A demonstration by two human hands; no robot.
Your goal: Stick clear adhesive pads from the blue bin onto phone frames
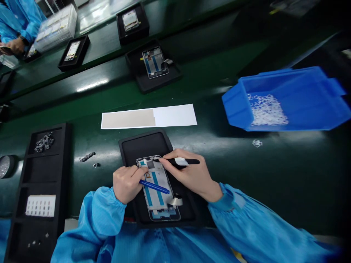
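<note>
A phone frame (159,193) with blue strips lies on a black tray (142,146) right in front of me. My left hand (126,182) is closed round a thin blue tool (155,187) that lies across the frame. My right hand (192,175) pinches black tweezers with a white band (181,162), their tip at the frame's top edge. Both arms wear blue sleeves.
A white and tan sheet (149,117) lies beyond the tray. A blue bin (287,98) of small clear parts stands at the right. A black compartment rack (38,190) sits at the left. More trays with phone frames (155,62) ride the green belt behind. Another person's hand (15,45) is far left.
</note>
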